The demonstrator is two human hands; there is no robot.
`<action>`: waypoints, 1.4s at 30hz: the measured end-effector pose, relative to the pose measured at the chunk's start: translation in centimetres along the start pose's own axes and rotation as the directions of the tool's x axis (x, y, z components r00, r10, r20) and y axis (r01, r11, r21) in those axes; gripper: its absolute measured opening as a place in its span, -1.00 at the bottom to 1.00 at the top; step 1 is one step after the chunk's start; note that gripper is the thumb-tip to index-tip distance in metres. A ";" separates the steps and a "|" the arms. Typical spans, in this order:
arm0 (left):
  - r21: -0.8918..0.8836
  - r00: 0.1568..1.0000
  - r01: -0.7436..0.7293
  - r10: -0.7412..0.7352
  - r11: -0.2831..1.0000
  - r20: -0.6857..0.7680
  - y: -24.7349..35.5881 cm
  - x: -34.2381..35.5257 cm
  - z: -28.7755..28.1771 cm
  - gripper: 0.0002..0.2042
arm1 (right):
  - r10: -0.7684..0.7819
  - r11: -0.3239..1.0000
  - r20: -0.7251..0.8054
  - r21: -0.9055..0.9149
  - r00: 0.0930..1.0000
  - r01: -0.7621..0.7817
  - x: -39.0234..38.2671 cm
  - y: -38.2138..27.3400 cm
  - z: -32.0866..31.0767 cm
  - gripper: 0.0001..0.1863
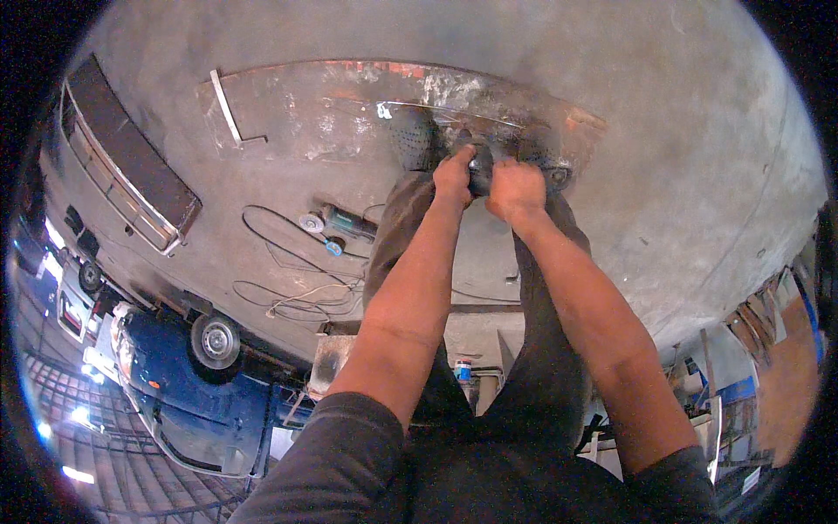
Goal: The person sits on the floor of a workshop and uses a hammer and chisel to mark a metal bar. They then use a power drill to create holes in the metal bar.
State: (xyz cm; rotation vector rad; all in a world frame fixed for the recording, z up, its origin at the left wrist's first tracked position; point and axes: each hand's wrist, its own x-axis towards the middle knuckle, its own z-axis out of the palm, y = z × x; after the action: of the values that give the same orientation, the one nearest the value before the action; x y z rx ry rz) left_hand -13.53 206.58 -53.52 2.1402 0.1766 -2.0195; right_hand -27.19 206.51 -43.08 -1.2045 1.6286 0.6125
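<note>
Both arms reach straight down between my knees. My left hand [453, 178] is closed around a dark handheld tool [479, 168], its thumb side toward the top. Close beside it, my right hand [517, 187] is a fist on the same tool. Much of the tool is hidden by the hands, so its exact kind does not show. Under my shoes and the tool lies a long, rusty metal plate [349, 91]. A thin metal rod [454, 112] runs along this plate, just beyond my hands.
An angle grinder [349, 222] with a cord lies left of my leg, near looped cables [301, 293]. A bent metal bar [226, 106] rests at the plate's left end. Farther left are a metal-framed panel [131, 153] and a blue vehicle [196, 415]. Boards [777, 349] lean at right.
</note>
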 end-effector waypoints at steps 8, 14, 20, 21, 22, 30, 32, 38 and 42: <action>0.452 0.989 -0.098 0.138 0.887 -0.057 1.9 0.3 0.5 -0.40 | 0.141 0.953 0.060 0.261 0.988 -0.152 0.0 -0.6 1.4 -0.54; 0.705 0.965 -0.155 0.258 0.692 -0.040 2.4 0.0 0.2 -0.41 | 0.159 0.932 0.084 0.316 0.984 -0.178 -0.5 -1.5 2.0 -0.55; 0.489 0.989 -0.113 0.146 0.865 -0.030 2.2 0.2 0.2 -0.41 | 0.141 0.946 0.034 0.289 0.990 -0.144 -0.4 -1.1 1.3 -0.57; 0.576 0.978 -0.151 0.208 0.804 -0.033 1.9 0.5 0.1 -0.40 | 0.139 0.934 0.058 0.323 0.989 -0.151 -0.4 -0.9 1.2 -0.58; 0.657 0.963 -0.183 0.269 0.732 -0.031 1.7 0.8 0.0 -0.39 | 0.143 0.929 0.072 0.333 0.987 -0.159 -0.6 -1.0 1.3 -0.58; 0.777 0.938 -0.210 0.347 0.593 -0.010 2.0 -0.7 -0.4 -0.36 | 0.210 0.896 0.049 0.389 0.976 -0.213 -1.1 -2.2 4.3 -0.59; 0.689 0.961 -0.206 0.277 0.695 0.008 2.4 0.6 -1.4 -0.37 | 0.145 0.913 0.060 0.376 0.988 -0.157 -0.4 -2.1 3.1 -0.58; 0.820 0.938 -0.198 0.346 0.536 0.001 1.9 -1.9 1.5 -0.39 | 0.203 0.899 0.102 0.375 0.974 -0.226 -0.7 -0.5 3.6 -0.58; 0.710 0.964 -0.185 0.264 0.680 -0.002 2.0 0.7 -0.6 -0.37 | 0.148 0.899 0.139 0.393 0.979 -0.192 -0.1 -1.2 2.7 -0.56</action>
State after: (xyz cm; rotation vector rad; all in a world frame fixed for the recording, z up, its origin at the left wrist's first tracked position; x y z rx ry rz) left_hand -12.44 204.70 -54.04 2.4989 -0.9738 -2.0141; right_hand -24.99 208.27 -43.86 -0.7193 1.6787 0.4091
